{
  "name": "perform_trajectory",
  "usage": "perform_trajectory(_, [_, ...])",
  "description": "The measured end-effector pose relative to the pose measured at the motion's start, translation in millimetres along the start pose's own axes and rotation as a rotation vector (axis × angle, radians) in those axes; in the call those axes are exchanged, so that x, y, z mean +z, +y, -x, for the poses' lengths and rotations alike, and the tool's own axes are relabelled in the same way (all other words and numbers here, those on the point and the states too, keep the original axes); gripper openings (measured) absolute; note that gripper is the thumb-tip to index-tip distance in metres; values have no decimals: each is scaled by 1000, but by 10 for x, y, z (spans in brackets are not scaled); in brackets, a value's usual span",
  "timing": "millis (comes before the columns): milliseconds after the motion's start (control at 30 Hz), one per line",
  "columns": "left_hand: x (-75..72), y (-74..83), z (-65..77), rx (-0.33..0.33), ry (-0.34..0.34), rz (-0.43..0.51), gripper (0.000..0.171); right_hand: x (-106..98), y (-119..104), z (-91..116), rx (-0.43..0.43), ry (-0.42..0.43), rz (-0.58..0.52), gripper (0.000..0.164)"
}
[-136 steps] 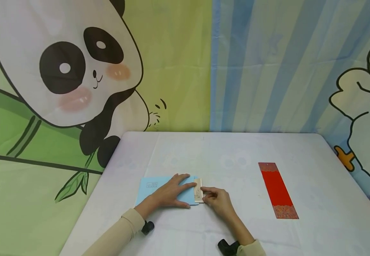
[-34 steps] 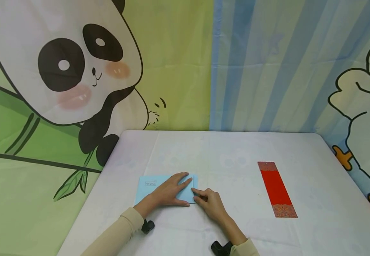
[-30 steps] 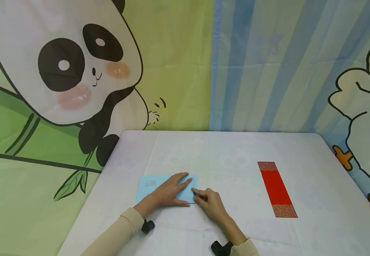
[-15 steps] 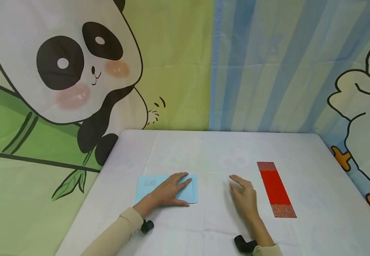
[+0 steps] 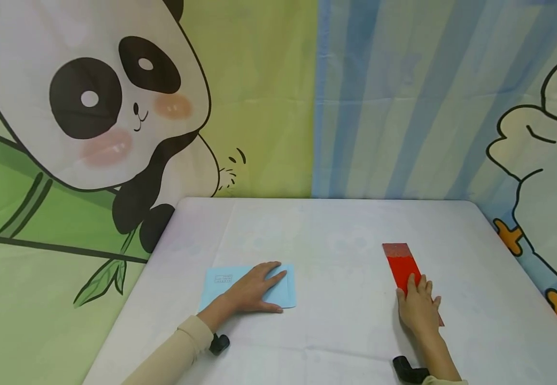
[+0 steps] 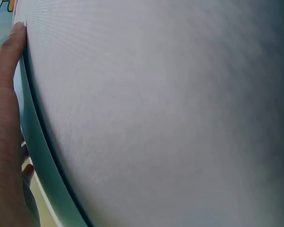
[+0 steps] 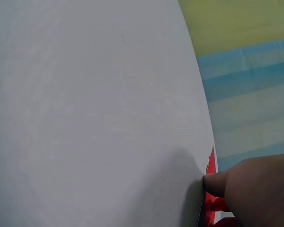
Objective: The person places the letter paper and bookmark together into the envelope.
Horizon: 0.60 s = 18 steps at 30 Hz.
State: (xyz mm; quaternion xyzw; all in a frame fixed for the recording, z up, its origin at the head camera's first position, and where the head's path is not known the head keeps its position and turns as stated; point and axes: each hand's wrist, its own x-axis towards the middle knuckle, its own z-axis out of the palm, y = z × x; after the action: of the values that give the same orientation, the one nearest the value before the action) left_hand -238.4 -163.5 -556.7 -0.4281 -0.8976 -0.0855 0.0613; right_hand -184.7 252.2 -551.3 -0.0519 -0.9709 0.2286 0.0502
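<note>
A light blue envelope (image 5: pixel 218 291) with small print at its upper left lies flat on the table, left of centre. My left hand (image 5: pixel 253 291) rests on it with fingers spread and thumb near its lower edge; in the left wrist view the envelope's blue edge (image 6: pixel 40 142) runs beside that hand (image 6: pixel 4 123). To the right lies a long red strip (image 5: pixel 399 266) with patterned ends. Over its lower half is my right hand (image 5: pixel 419 306), thumb at the left edge and fingers across it. The right wrist view has the thumb (image 7: pixel 215 183) touching the red strip (image 7: pixel 211 163).
A white-covered table (image 5: pixel 336 246) spans the foreground. Behind it hangs a printed curtain (image 5: pixel 259 107) with a panda and stripes. A black wrist device (image 5: pixel 219 344) sits under the left forearm, another device (image 5: pixel 408 369) by the right.
A beige card at the envelope's right end has gone in under the flap side and out of sight. My right hand has left the envelope and moved right onto the red strip. The left hand stays.
</note>
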Motion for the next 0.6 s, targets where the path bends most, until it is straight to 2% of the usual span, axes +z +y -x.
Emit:
perform_trajectory(167, [5, -2, 4, -5, -2, 2, 92, 9, 4, -11, -131, -38, 18, 51])
perform_trajectory(333, [-10, -5, 10, -22, -27, 5, 91, -2, -65, -16, -271, -123, -60, 49])
perform_trajectory(467, [-30, 5, 11, -34, -43, 15, 90, -12, -136, -8, -307, -155, -151, 46])
perform_trajectory(600, [-38, 8, 21, -51, -56, 7, 94, -4, -149, 31, -288, -88, -170, 48])
